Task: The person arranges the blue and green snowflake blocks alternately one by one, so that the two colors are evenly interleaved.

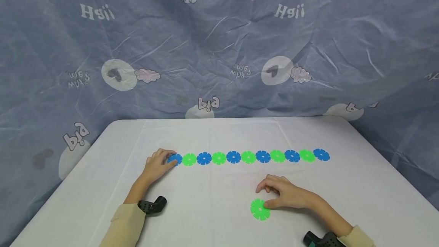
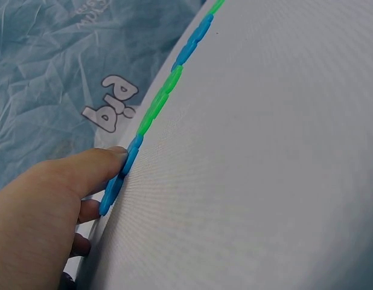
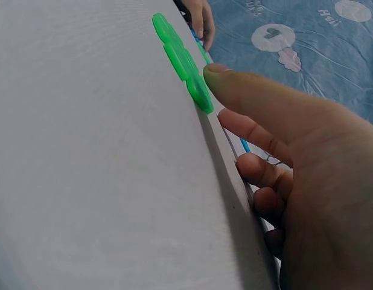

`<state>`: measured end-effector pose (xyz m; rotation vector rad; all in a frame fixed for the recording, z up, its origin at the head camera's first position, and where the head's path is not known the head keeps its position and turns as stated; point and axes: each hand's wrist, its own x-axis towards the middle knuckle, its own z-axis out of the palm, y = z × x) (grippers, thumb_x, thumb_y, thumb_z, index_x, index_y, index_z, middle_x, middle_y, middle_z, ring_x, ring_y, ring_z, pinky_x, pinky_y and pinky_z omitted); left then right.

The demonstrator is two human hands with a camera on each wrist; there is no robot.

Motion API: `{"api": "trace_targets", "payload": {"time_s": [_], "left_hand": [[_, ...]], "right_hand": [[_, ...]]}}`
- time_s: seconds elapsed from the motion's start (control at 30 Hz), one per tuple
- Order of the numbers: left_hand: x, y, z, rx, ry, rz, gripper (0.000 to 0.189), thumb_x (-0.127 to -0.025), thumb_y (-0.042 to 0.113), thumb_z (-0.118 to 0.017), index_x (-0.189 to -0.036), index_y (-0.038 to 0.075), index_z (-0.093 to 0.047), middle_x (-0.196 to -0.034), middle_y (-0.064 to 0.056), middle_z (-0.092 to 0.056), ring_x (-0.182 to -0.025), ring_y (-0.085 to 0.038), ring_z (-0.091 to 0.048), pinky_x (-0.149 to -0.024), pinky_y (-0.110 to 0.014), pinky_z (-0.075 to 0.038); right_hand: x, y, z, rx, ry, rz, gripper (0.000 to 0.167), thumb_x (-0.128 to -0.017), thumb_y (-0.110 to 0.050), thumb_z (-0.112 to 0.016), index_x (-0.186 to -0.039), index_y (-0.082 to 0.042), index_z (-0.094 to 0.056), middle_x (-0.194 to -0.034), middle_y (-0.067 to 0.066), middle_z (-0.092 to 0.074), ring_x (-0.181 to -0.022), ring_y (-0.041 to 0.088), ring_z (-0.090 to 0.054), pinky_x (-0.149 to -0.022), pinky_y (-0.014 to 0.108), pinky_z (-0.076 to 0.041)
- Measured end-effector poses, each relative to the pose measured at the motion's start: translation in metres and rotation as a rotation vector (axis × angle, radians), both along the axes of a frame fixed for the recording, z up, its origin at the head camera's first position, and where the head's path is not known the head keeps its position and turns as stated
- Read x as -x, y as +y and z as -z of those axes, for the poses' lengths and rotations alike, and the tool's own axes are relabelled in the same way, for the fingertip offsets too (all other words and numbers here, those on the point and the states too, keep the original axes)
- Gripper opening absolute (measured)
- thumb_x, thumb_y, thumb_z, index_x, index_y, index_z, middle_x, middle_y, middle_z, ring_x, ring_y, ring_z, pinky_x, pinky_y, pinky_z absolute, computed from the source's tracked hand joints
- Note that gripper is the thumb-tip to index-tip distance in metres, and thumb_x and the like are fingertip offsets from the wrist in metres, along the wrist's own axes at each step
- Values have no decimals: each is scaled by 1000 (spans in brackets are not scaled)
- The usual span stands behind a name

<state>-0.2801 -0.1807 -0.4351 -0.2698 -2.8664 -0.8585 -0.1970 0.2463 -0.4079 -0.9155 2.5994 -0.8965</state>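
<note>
Blue and green notched plastic discs, the interlocking snowflake kind, lie in an alternating row across the white table. My left hand [image 1: 157, 166] is at the row's left end, where it pinches the end blue disc [image 1: 175, 159] between thumb and fingers. In the left wrist view the thumb [image 2: 108, 160] lies along that blue disc [image 2: 131, 158], beside a green disc [image 2: 157, 109]. Nearer the front, my right hand [image 1: 286, 193] is beside a loose green disc [image 1: 259, 209]. Its thumb tip overlaps the disc's right edge, while the other fingers bend loosely away from it.
The row runs on to a blue disc [image 1: 321, 154] at its right end. A white cloth covers the table [image 1: 212, 205]. Behind stands a blue-grey printed curtain [image 1: 192, 48]. Black wrist cameras [image 1: 152, 205] sit on both wrists.
</note>
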Motion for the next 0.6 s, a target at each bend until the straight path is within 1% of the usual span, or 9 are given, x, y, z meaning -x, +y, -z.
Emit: {"api": "trace_targets", "payload": {"time_s": [0.2, 0.33, 0.43, 0.6], "left_hand": [[0, 0, 0, 5, -1, -1, 41, -84, 40, -58, -117, 17, -58, -109, -6, -54, -101, -24, -47, -78, -39, -28], [-1, 0, 0, 4, 0, 0, 41, -84, 40, -58, -117, 16, -58, -109, -6, -54, -100, -24, -47, -76, -38, -28], [-1, 0, 0, 4, -3, 1, 41, -84, 40, -58, -118, 17, -58, -109, -6, -54, -100, -24, -47, -76, -37, -28], [0, 0, -1, 3, -1, 3, 41, -85, 41, -57, -118, 16, -58, -110, -6, -54, -100, -24, -47, -77, -38, -28]], "right_hand": [[-1, 0, 0, -28, -3, 0, 35, -75, -43, -68, -106, -34, -54, -87, -12, -43, -86, 1, -37, -74, 26, -23], [-2, -1, 0, -39, -15, -1, 37, -74, -43, -69, -107, -34, -53, -88, -12, -43, -87, 2, -36, -74, 26, -23], [-2, -1, -1, -30, -21, -1, 35, -75, -43, -69, -105, -34, -54, -88, -12, -44, -86, 2, -37, -73, 26, -24], [0, -1, -1, 5, -28, 6, 25, -78, -41, -67, -100, -34, -58, -88, -11, -47, -83, 4, -39, -71, 27, -25]]}}
